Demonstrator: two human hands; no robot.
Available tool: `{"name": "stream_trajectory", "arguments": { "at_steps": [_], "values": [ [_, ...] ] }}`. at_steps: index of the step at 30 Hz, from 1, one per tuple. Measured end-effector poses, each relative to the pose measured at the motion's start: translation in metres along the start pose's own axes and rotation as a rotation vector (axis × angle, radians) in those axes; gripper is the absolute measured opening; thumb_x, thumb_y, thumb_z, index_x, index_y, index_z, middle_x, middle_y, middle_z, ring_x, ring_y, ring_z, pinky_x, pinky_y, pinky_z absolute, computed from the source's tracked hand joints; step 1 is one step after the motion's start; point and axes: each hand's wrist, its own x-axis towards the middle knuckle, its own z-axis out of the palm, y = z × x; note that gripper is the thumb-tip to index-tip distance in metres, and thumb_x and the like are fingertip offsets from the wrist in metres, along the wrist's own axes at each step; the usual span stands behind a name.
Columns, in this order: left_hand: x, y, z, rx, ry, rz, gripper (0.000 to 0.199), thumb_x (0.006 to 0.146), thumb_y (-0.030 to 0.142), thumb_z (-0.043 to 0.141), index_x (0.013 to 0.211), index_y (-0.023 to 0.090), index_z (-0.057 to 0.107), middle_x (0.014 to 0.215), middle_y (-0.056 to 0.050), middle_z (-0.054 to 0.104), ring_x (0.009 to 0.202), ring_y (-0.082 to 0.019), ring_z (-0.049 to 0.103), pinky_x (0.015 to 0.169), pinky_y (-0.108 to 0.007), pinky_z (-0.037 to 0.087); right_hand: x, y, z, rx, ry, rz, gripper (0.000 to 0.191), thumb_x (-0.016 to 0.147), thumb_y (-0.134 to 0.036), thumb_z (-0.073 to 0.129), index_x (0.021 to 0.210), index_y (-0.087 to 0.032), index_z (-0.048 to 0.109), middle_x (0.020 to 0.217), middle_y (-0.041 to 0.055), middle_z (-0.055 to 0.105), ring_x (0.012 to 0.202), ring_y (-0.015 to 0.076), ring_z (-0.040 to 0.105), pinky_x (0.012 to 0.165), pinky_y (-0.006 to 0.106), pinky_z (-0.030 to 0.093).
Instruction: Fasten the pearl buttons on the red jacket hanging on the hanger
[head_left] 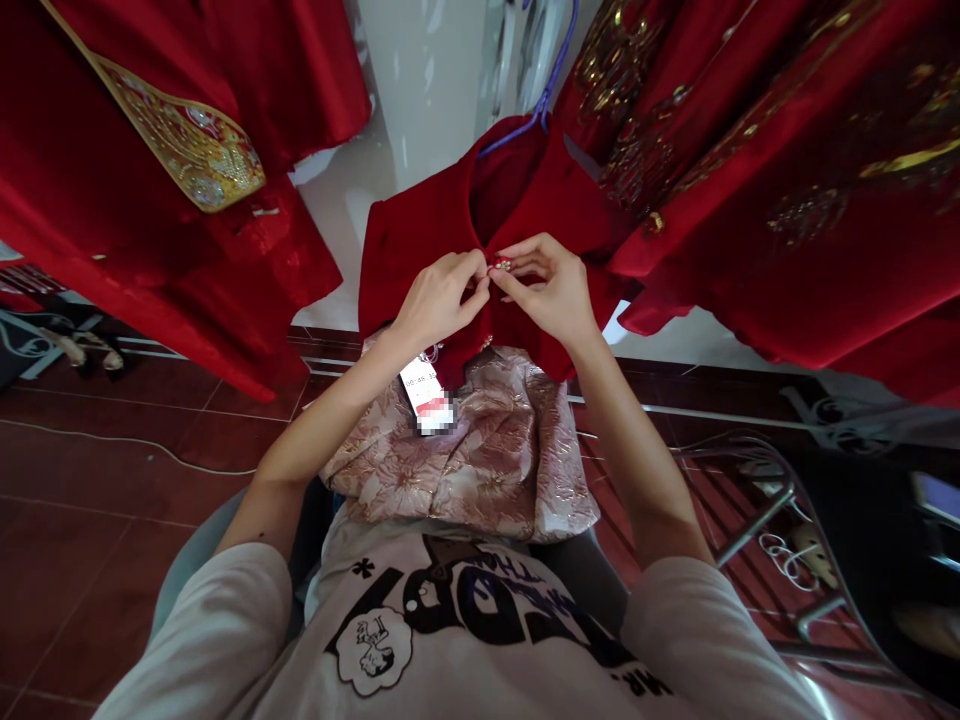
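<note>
T-shirt (480, 660), white, nearest the camera: bold black lettering, only "MR." reads clean at lower right; smaller dark-blue letters overlap the big ones, "TH" legible, rest unclear. Round cartoon badge (375, 650) on it, no readable text. Pink-gold brocade cloth (487, 450) across the lap, floral pattern. Phone (424, 390) lies tilted on the cloth, lit white screen, timer starts "00:46", last digits blurry; red band below, bottom edge pixelated. Right side, black-seated metal chair (847, 540). Past the lap, left hand (442, 300) and right hand (551, 290) meet at the front of a red garment (420, 240), just below its neck opening. Fingers of both narrow, thumb and fingertips pinching a small beaded fastener (503, 265); exact left grip partly hidden. Red garment hangs from a purple hanger (541, 110). Other red clothes (787, 220) hang to either side, gold embroidery and beading, no lettering legible. Light shoes (75, 345) at far left. White wall (427, 80) behind.
</note>
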Motion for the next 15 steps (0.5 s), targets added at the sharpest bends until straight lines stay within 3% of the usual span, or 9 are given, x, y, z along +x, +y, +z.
{"name": "stream_trajectory", "arguments": {
  "at_steps": [6, 11, 15],
  "values": [
    [0.007, 0.005, 0.003, -0.018, 0.042, -0.002, 0.008, 0.095, 0.029, 0.062, 0.100, 0.022, 0.061, 0.088, -0.006, 0.066, 0.095, -0.026, 0.066, 0.087, -0.043, 0.054, 0.006, -0.004, -0.005, 0.012, -0.035, -0.002, 0.040, 0.081, -0.061, 0.074, 0.097, -0.025, 0.066, 0.089, 0.0040, 0.067, 0.088, 0.0203, 0.069, 0.067, 0.033, 0.065],
    [0.008, -0.005, 0.012, -0.197, 0.088, -0.090, 0.019, 0.095, 0.025, 0.064, 0.112, 0.024, 0.057, 0.095, -0.003, 0.069, 0.086, -0.017, 0.069, 0.081, -0.033, 0.057, 0.007, -0.001, -0.004, 0.023, -0.030, 0.003, 0.045, 0.080, -0.066, 0.073, 0.096, -0.025, 0.066, 0.088, 0.0036, 0.068, 0.084, 0.0191, 0.068, 0.062, 0.032, 0.064],
    [0.008, -0.020, 0.027, -0.305, 0.120, -0.165, 0.016, 0.097, 0.025, 0.064, 0.111, 0.023, 0.057, 0.096, -0.003, 0.073, 0.091, -0.014, 0.072, 0.079, -0.027, 0.059, 0.006, 0.006, 0.000, -0.002, -0.006, -0.009, 0.040, 0.083, -0.061, 0.072, 0.097, -0.025, 0.066, 0.089, 0.0032, 0.068, 0.084, 0.0183, 0.067, 0.061, 0.030, 0.063]
  ]
}}
